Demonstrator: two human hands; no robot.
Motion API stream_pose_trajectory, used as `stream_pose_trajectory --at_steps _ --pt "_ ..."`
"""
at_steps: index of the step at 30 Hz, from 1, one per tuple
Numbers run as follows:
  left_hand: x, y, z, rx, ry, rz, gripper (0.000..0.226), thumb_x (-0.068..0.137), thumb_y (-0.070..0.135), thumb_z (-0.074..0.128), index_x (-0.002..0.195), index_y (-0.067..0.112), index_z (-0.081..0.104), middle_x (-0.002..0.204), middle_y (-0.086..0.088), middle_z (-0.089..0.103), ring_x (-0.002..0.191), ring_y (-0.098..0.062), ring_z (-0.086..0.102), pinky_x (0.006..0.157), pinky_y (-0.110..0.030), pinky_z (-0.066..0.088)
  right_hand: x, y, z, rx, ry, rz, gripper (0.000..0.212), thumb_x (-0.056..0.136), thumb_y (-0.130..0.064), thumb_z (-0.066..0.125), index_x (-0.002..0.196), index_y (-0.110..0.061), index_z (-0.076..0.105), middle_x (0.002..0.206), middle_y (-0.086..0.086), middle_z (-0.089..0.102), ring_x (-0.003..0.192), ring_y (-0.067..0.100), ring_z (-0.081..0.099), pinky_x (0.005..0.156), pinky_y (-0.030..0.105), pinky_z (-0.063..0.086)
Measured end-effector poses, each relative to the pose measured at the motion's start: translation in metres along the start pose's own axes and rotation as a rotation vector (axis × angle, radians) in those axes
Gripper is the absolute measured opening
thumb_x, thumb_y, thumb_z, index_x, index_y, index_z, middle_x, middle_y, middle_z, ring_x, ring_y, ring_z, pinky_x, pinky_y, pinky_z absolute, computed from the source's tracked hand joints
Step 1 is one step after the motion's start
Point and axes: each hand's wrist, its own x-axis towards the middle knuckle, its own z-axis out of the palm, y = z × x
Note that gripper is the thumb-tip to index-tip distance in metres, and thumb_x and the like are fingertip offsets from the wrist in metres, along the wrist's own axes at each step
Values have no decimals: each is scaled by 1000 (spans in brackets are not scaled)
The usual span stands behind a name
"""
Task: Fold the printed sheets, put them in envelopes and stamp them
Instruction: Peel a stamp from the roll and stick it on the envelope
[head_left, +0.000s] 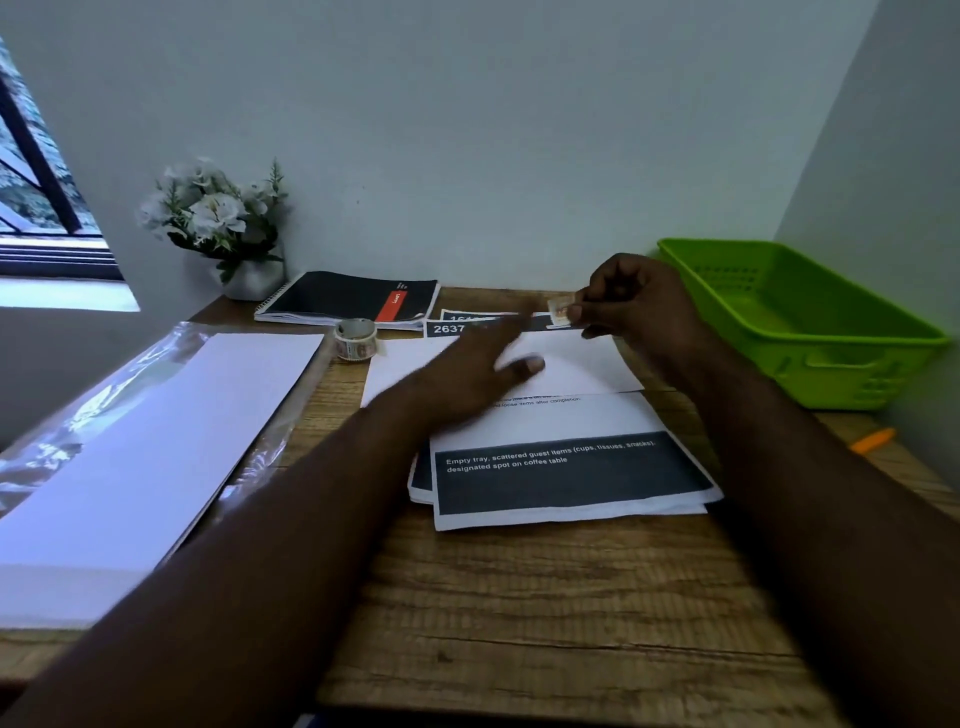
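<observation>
White envelope (571, 364) lies mid-frame under the flat, spread left hand (467, 374); the right hand (634, 306) pinches a stamp (560, 313) above its upper-right corner.

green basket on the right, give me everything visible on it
The green basket is a bright lime, shallow rectangular tray that looks like plastic. Its walls flare outward to a rolled rim, with rows of small slots in the far wall and larger cut-outs in the near one. It sits upright on the wooden desk in the right corner by the wall. Nothing shows inside, and neither hand touches it.
</observation>
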Motion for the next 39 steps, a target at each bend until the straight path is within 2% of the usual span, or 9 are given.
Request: stream_pose_trajectory --at_steps 2,5,9,14,18,23,26,31,39 --pt "1 -1 7 164 -149 -75 50 96 55 40 142 35 43 151 4 39 142 -20 29 117 -44 19 0 -4 -7 -2 23 -13 22 72 16 69 73 -6 63 65 5 67 60 20 62 59 30 55" --pt "5 5 6 143 -38 -66 37 94 52 47 111 29 69 119 6 67 109 -15 59 99 -41 45 -2 -8 -13 -22 26 15 17 74 9 71 86 -3 72 75 13 71 69 27 63 66 34 54" --pt "9 19 8 186 144 -10 30 97 38 51 111 18 69 116 -2 68 108 -20 59 96 -37 46 -11 -4 -24 -133 -22 82 30 74 10 71 103 0 69 71 0 73 61 13 64 62 25 57" --pt "14 25 15 131 40 -18 34 90 43 61 117 25 67 124 6 63 115 -12 56 100 -32 42 -17 8 -36 -233 -2 156 27 75 10 72 100 -1 70 66 -6 72 58 5 64 57 18 54" --pt "35 41 4 293 -63 -32 26 85 39 67 102 20 74 103 2 69 93 -16 62 80 -27 47 -8 20 -34 -278 41 180 24 80 7 68 102 -2 69 74 5 67 54 3 60 55 16 51" --pt "66 42 9 222 76 -57 14 79 23 73 89 14 75 92 -4 73 88 -20 65 71 -25 46 0 37 -36 -338 78 209 23 79 13 65 101 7 68 72 14 69 55 8 60 56 22 51" --pt "66 27 27 130 175 -44 12 80 13 66 87 12 75 92 -4 72 88 -20 65 76 -28 50 2 43 -38 -376 75 184 28 76 16 66 102 6 68 95 30 68 70 23 61 72 36 54" --pt "61 13 46 126 242 -17 19 88 20 61 102 14 73 103 -4 69 97 -21 61 84 -28 44 4 47 -38 -434 36 160 23 75 13 70 97 7 70 94 30 68 76 26 60 78 43 53" --pt "63 11 52 178 227 25 29 91 23 56 117 24 69 110 -8 66 108 -27 58 95 -33 43 5 47 -33 -605 18 149 17 76 8 72 91 0 73 72 1 65 67 11 58 64 25 46"
